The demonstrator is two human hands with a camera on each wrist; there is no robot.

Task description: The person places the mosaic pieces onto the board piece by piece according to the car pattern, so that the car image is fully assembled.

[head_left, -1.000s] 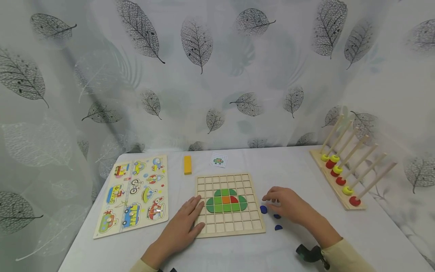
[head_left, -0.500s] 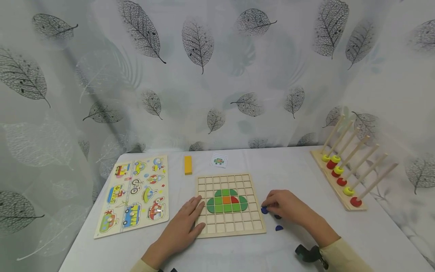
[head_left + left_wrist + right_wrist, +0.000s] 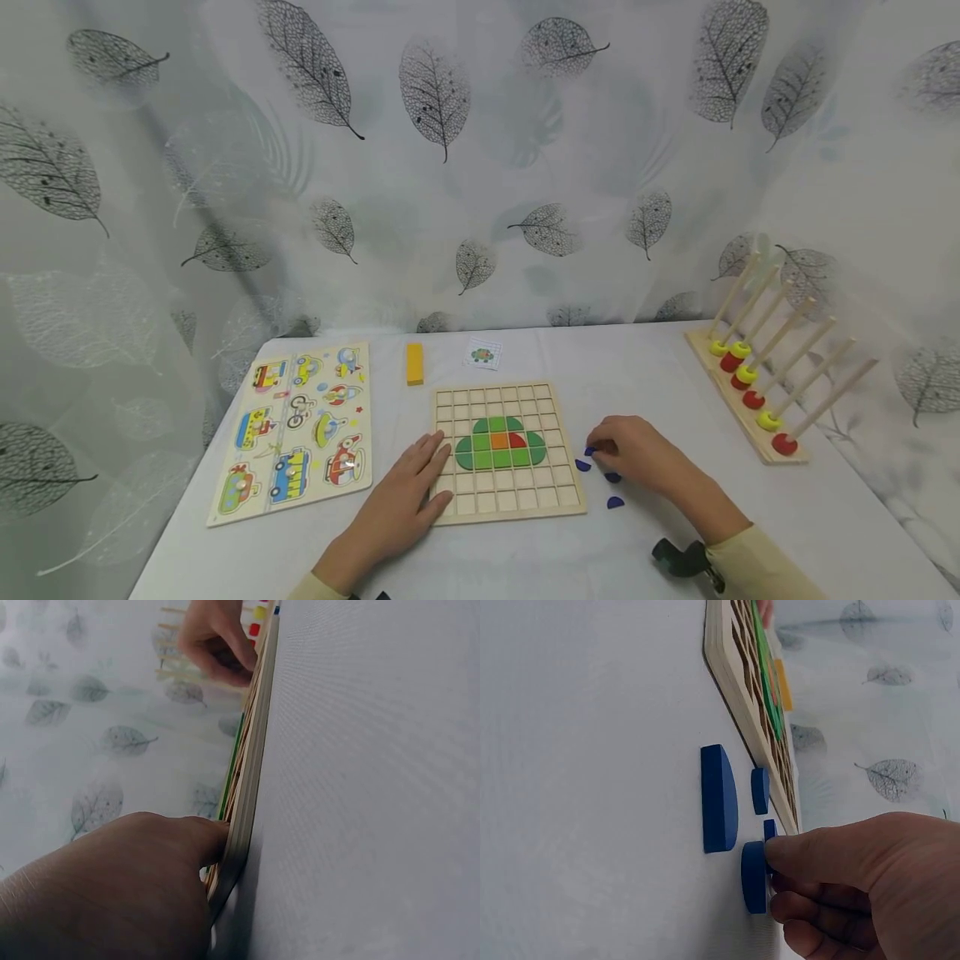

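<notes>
A wooden grid board (image 3: pixel 506 500) lies in front of me, with a green shape of tiles (image 3: pixel 498 450) that has an orange and a red tile in it. My left hand (image 3: pixel 433 468) rests flat on the board's left near corner, fingers straight; in the left wrist view the fingers (image 3: pixel 202 840) press the board's edge (image 3: pixel 244 825). My right hand (image 3: pixel 600 451) is right of the board, fingers curled, pinching a small blue piece (image 3: pixel 769 828). Loose blue pieces (image 3: pixel 582 465) (image 3: pixel 615 502) lie around it; the largest is a half disc (image 3: pixel 718 799).
A vehicle peg puzzle (image 3: pixel 296 429) lies at the left. Behind the board sit a yellow block (image 3: pixel 414 363) and a small picture card (image 3: pixel 482 354). A wooden rack of slanted pegs with red and yellow rings (image 3: pixel 753 392) stands at the right. A leaf-print curtain backs the table.
My right hand dropped onto the blue pieces beside the board, then drew back slightly with one small piece at its fingertips. The left hand and board stayed still.
</notes>
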